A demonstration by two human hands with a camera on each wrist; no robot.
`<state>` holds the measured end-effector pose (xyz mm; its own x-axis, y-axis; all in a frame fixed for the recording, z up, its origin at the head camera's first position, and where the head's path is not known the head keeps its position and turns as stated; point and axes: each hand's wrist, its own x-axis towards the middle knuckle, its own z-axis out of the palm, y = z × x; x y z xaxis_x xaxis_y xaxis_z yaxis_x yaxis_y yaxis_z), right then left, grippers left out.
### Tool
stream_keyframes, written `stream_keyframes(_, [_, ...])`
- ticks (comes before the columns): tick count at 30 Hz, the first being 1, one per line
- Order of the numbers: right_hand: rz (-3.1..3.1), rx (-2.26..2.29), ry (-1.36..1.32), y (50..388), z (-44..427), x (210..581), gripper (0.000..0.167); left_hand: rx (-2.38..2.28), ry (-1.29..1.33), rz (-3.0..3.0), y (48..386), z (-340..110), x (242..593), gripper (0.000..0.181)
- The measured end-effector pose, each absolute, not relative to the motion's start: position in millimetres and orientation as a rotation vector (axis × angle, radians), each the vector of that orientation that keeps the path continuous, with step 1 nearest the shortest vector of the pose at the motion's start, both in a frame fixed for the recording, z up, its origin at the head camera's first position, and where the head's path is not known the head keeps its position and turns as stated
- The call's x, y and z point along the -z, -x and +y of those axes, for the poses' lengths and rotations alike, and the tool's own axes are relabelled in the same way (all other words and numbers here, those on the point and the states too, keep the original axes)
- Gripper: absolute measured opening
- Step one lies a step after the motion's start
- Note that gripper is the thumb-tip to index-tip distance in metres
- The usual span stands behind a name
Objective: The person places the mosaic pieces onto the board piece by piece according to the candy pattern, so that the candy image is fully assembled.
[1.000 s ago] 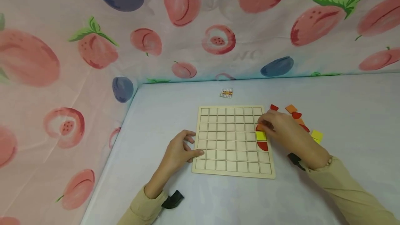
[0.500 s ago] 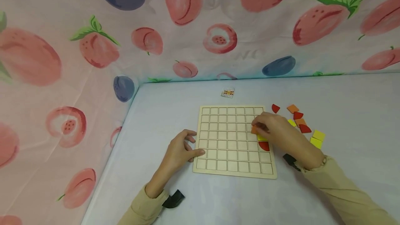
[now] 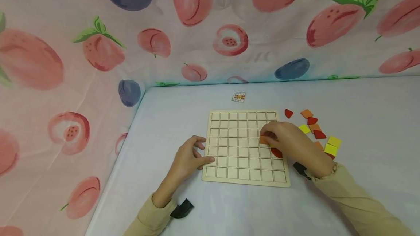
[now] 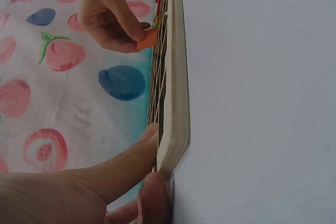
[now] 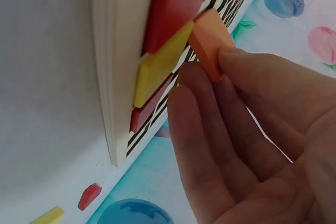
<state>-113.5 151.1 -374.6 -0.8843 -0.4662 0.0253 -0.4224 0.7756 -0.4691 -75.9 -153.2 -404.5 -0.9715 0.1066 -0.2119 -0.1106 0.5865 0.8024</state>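
A pale wooden grid board [image 3: 233, 161] lies flat on the table. My left hand [image 3: 186, 157] holds its left edge, the thumb on the top face and a finger at the rim in the left wrist view. My right hand [image 3: 290, 139] pinches an orange square tile [image 3: 263, 140] between thumb and fingers, tilted against the grid, one cell in from the right-hand column. In that column the right wrist view has a yellow tile [image 5: 161, 66] between a red tile [image 5: 176, 9] and another red tile [image 5: 150, 103]. The head view partly hides these behind my hand.
Loose pieces lie right of the board: red quarter-rounds [image 3: 319, 134], orange squares [image 3: 306, 113] and yellow squares [image 3: 334, 141], several in all. A small patterned card [image 3: 238, 97] lies beyond the board's far edge. Fruit-printed cloth [image 3: 197, 39] hangs behind and at the left.
My right hand has moved the orange tile from the right-hand column leftward and slightly toward me, to beside the yellow tile. The left hand has stayed at the board's edge.
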Motion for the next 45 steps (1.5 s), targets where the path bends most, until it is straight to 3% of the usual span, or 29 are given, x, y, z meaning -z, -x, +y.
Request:
stream_keyframes(27, [2.840,0.671,0.787,116,152,382,0.009,-1.328,0.009,2.583,78,-153,406,0.060])
stream_keyframes(45, [2.932,0.724,0.699,136,190,372,0.015,-1.341,0.002,2.583,77,-154,407,0.060])
